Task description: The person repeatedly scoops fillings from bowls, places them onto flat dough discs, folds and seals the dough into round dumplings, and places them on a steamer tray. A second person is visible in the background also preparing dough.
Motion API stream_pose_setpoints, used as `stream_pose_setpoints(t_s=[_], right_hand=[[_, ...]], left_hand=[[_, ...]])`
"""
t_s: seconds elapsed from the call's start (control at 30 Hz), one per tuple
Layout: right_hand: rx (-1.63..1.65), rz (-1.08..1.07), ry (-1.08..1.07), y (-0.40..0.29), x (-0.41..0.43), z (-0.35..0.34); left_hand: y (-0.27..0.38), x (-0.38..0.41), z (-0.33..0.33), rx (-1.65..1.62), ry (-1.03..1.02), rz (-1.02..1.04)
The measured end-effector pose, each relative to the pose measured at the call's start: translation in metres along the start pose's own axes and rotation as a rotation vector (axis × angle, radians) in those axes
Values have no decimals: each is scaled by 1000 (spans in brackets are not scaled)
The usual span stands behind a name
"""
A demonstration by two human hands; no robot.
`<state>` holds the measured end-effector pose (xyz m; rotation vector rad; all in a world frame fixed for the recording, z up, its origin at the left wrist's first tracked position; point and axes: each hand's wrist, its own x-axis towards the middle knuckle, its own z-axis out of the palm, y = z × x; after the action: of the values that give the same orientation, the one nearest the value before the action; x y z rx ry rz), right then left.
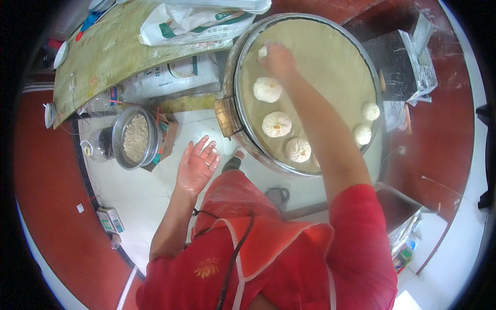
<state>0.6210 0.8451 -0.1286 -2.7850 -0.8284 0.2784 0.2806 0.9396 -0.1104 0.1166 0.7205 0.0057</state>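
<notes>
My right hand (278,62) reaches over the far left part of a large round steamer tray (329,73), its fingers around a white bun (263,51) that is mostly hidden. Pleated buns stand along the tray's left side, among them one (267,89) just below that hand, another (276,124) and a third (298,150). My forearm partly covers one more. Two smaller buns (371,111) (362,134) sit at the tray's right rim. My left hand (198,164) is held palm up above the floor, left of the tray, fingers apart, dusted with flour and holding nothing.
A worn board (116,50) at the upper left bears a printed plastic sack (193,25). Below it are another sack (178,73) and a metal bowl (136,138) of pale pieces beside a cardboard box (169,139). A wooden handle (224,117) juts from the steamer's left side. Metal boxes (399,66) stand at right.
</notes>
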Motion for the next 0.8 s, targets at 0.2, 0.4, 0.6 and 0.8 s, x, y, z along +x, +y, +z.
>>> stream_pose_setpoints(t_s=[0.2, 0.4, 0.6, 0.8], right_hand=[[252, -49, 395, 30, -27, -34], [465, 290, 622, 125, -259, -114], [501, 1221, 975, 117, -567, -29], [15, 1931, 1028, -22, -816, 98]], left_hand=[[-7, 4, 27, 116, -69, -80], [-59, 16, 84, 278, -342, -363], [-172, 12, 132, 601, -511, -863], [-299, -81, 92, 969, -526, -1314]])
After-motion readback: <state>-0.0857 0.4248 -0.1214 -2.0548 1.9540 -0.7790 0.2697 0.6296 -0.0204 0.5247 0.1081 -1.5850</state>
